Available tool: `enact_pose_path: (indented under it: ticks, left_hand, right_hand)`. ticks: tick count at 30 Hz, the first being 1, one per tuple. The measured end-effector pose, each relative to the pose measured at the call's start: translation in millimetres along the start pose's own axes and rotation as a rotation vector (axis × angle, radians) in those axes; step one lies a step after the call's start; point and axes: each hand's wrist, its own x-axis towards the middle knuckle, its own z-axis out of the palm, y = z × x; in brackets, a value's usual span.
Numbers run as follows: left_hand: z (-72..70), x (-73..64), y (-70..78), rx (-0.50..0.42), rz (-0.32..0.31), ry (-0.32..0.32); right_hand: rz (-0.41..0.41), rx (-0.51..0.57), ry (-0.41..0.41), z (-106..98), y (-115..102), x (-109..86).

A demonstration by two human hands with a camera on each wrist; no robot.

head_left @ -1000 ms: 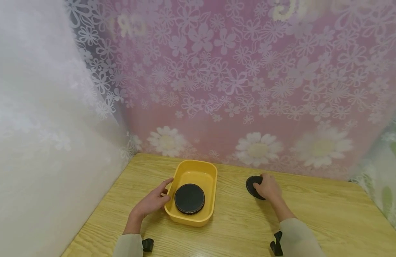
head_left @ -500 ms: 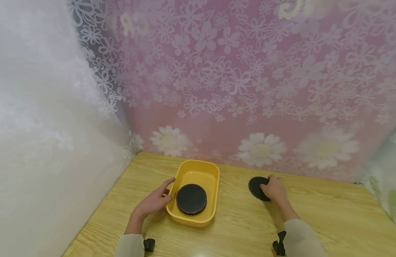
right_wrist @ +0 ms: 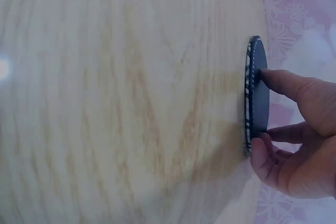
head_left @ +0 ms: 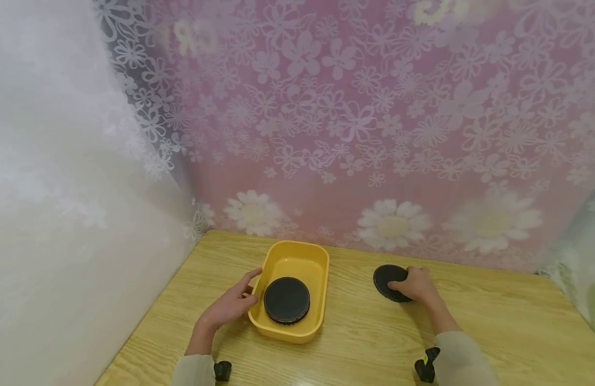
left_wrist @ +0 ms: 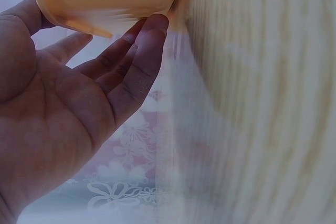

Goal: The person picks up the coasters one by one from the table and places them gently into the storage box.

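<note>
A round black coaster (head_left: 390,282) with a stitched edge is at the table's back right. My right hand (head_left: 420,285) holds its right side, the thumb (right_wrist: 281,81) on the upper face and the other fingers at the edge. Whether it lies fully flat is unclear. A yellow rectangular container (head_left: 321,300) stands at centre left. My left hand (head_left: 228,306) holds its left wall, the thumb at the rim and the other fingers (left_wrist: 142,69) along the outside. Black round coasters (head_left: 287,300), seemingly stacked, lie in the container's near half.
The wooden table (head_left: 355,332) extends between the container and the right hand. A pink flowered curtain (head_left: 321,161) hangs behind its back edge, and a pale curtain (head_left: 85,214) borders the left side. Dark wrist mounts (head_left: 426,364) sit at the sleeves.
My right hand has shifted slightly to the right on the coaster, so more of the black face shows. The left hand and the container hold their places.
</note>
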Motion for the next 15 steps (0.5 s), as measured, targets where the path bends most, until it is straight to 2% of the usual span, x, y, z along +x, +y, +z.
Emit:
enact_pose_path:
  ticks: [3,6,15]
  left_hand:
    - [0.2,0.2,-0.7,0.006,-0.004,0.006]
    - [0.5,0.3,-1.6,0.009,-0.002,0.006]
    - [0.8,-0.9,-1.2,-0.001,0.003,-0.005]
  right_hand:
    - [-0.021,0.006,-0.037,-3.0,-2.0,-1.1]
    - [-0.004,0.037,-0.049,-4.1,-2.3,-2.3]
    - [0.080,0.129,0.041,-1.3,3.5,-7.1]
